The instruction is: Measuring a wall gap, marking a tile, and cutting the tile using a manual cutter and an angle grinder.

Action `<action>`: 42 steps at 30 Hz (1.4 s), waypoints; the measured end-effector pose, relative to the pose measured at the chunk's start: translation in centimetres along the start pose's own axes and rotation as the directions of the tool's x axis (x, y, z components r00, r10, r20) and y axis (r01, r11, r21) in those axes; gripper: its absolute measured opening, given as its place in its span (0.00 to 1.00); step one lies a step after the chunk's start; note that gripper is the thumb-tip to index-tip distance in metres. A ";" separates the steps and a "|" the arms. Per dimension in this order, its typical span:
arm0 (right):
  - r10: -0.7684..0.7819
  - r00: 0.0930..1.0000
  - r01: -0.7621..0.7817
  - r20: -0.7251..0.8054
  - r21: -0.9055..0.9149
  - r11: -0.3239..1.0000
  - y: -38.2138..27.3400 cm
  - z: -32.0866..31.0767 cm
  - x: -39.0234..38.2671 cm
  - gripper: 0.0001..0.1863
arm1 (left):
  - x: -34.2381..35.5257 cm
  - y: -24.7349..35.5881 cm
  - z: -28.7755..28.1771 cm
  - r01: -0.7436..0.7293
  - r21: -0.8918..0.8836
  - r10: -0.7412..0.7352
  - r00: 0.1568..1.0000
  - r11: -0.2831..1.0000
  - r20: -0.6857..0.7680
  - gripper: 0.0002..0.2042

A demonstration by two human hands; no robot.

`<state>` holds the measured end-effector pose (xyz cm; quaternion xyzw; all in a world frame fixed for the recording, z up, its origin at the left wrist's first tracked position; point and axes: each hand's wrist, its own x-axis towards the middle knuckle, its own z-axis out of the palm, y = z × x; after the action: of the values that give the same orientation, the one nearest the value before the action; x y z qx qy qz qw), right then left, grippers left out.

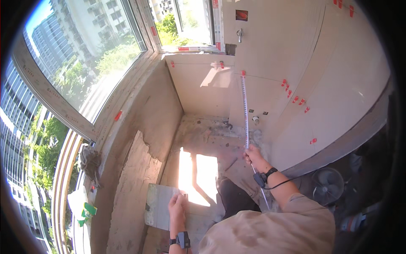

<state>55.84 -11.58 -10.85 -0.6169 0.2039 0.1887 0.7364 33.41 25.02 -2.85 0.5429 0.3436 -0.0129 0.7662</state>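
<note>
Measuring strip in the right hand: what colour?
The measuring strip is white with dark markings, seen best in the head view, beyond the right hand.

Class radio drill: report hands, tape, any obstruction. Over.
Right hand gripping white measuring tape. Left hand near grey board, grip unclear. Tape's upper end by red wall clip. Nothing seen blocking tape above right hand.

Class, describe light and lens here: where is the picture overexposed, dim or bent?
Head view: a sunlit patch burns near-white on the floor, crossed by a darker strip; same view, the window frame at left bows with fisheye distortion and the corners go black; same view, the fan at lower right sits in dim shade, while the tape measure in the right hand is better lit.
</note>
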 end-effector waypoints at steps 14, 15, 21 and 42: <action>-0.105 0.941 0.186 -0.322 0.232 0.955 -17.7 9.9 45.7 0.07 | 16.0 -4.9 -7.9 0.394 0.390 -0.309 0.914 0.832 -0.264 0.14; -0.106 0.925 0.190 -0.364 0.205 0.960 -18.7 8.2 47.7 0.07 | 18.8 -0.7 -3.1 0.477 0.143 -0.421 0.855 0.867 -0.304 0.14; -0.151 0.880 0.274 -0.451 0.222 0.936 -23.1 9.5 55.3 0.06 | 28.2 11.7 8.2 0.547 0.018 -0.508 0.789 0.837 -0.345 0.11; -0.223 0.798 0.362 -0.560 0.150 0.920 -25.7 9.5 59.4 0.05 | 35.7 8.4 7.3 0.595 0.039 -0.556 0.769 0.803 -0.316 0.10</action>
<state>120.28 -4.96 -19.69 -0.5713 0.3232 -0.1336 0.7425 67.72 34.93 -13.99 0.4581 0.5997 -0.1914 0.6276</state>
